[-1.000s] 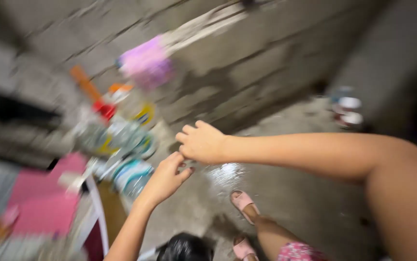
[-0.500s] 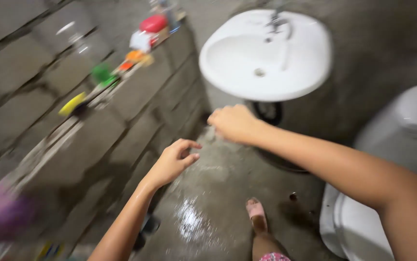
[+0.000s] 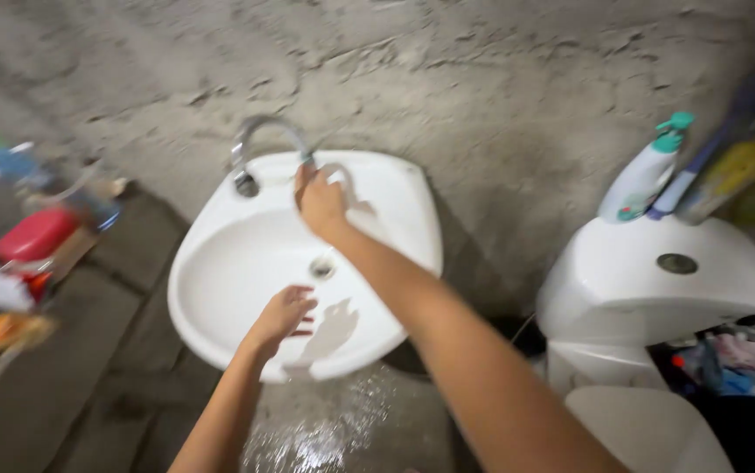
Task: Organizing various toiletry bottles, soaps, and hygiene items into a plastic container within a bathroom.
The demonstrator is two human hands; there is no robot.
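A white wall-hung sink (image 3: 220, 298) sits below me against a rough concrete wall. Its curved metal tap (image 3: 259, 144) arches over the basin. My right hand (image 3: 320, 201) reaches up to the tap's spout end and touches it; whether it grips anything is unclear. My left hand (image 3: 281, 317) hovers over the basin's near rim, fingers loosely spread and empty. The drain (image 3: 322, 267) shows between my two hands.
A white toilet tank (image 3: 657, 280) stands to the right, with a white pump bottle (image 3: 644, 175) and brush handles on top. A ledge at left holds a red soap box (image 3: 34, 235) and blurred small items. The concrete floor (image 3: 325, 429) under the sink is wet.
My view swung from the side wall and floor to straight over the sink. My right hand rose to the tap; my left hand moved over the basin.
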